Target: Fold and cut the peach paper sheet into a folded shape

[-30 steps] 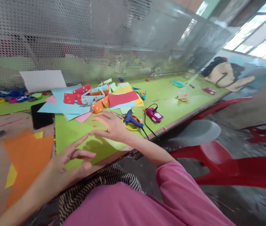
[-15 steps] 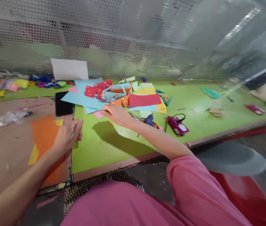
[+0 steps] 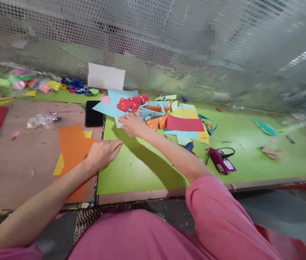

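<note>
My right hand (image 3: 132,124) lies at the near edge of a light blue paper sheet (image 3: 115,104), fingers stretched forward and a little apart. Just beyond it are red dotted paper pieces (image 3: 132,103), blue folded strips (image 3: 147,111) and orange dotted pieces (image 3: 157,122). My left hand (image 3: 102,153) hovers over the seam between the brown and green table parts, its fingers pressed together. Whatever may be between them is hidden. Beneath that wrist lies an orange paper sheet (image 3: 71,144) over a yellow one (image 3: 59,166).
A black phone (image 3: 93,113) lies behind the left hand. Right of the papers are a red strip (image 3: 185,123), scissors with a blue handle (image 3: 189,146) and a purple corded device (image 3: 221,161). A white card (image 3: 106,76) leans on the mesh wall (image 3: 153,43).
The view has turned left. Relative to the table, my right hand has moved left to the blue sheet's near edge, its fingers straighter. My left hand has shifted right across the seam.
</note>
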The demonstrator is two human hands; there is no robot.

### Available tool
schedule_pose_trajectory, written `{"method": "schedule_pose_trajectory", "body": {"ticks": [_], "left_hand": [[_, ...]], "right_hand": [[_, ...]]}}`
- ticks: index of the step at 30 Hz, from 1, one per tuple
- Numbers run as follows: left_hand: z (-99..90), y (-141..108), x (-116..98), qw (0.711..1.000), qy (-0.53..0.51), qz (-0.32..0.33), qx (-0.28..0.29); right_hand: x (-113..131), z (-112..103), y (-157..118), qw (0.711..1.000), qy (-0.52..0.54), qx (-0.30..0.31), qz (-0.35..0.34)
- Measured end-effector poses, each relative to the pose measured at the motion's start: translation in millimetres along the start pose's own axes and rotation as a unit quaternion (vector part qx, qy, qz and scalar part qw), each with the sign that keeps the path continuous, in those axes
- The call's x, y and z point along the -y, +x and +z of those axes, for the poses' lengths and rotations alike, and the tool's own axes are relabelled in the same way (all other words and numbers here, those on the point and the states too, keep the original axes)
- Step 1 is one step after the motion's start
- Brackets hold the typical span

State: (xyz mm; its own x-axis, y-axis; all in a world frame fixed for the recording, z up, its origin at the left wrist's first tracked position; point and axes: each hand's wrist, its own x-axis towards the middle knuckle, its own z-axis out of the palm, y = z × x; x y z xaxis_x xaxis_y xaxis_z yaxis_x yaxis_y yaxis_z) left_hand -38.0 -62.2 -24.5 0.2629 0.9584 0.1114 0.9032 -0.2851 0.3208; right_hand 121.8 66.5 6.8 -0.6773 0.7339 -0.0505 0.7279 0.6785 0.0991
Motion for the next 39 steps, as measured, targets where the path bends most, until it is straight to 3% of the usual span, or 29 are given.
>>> {"method": "schedule_pose_trajectory", "body": {"ticks": [6,11,17,21,23,24,25,29,33,39], "left_hand": [[-1.5,1.2,-0.4,1.0,0.01,0.001,0.02],[-0.8,3.3,1.5,0.999,0.008,-0.011,0.03],[-1.9,5.7,4.2,0.999,0.002,-0.018,0.04],[-2.1,7.8,6.3,0.999,-0.001,-0.026,0.042],[-1.8,8.1,6.4,0.999,-0.003,-0.023,0.044],[-1.6,8.1,6.2,0.999,-0.004,-0.019,0.046],[-1.5,8.0,5.8,0.999,-0.005,-0.016,0.047],[-1.1,7.3,4.1,0.999,-0.008,-0.007,0.048],[-1.0,7.5,4.2,0.999,-0.013,-0.005,0.046],[-0.9,8.9,4.6,0.999,-0.021,0.001,0.049]], "right_hand": [[-13.8,-0.9,1.1,0.996,0.084,-0.026,0.032],[-30.8,2.9,0.2,0.964,0.245,-0.087,0.056],[-47.3,-6.0,8.9,0.939,0.235,-0.22,0.124],[-55.7,-15.4,13.1,0.928,0.185,-0.264,0.185],[-46.8,-14.5,8.7,0.947,0.103,-0.252,0.168],[-38.6,-11.6,5.1,0.961,0.057,-0.233,0.136],[-29.0,-7.2,0.9,0.983,0.018,-0.172,0.063],[3.5,14.7,-12.5,0.994,-0.015,-0.08,-0.076],[5.5,23.2,-8.9,0.997,-0.015,-0.068,-0.032],[-5.5,18.2,7.9,0.994,0.055,-0.065,0.061]]}}
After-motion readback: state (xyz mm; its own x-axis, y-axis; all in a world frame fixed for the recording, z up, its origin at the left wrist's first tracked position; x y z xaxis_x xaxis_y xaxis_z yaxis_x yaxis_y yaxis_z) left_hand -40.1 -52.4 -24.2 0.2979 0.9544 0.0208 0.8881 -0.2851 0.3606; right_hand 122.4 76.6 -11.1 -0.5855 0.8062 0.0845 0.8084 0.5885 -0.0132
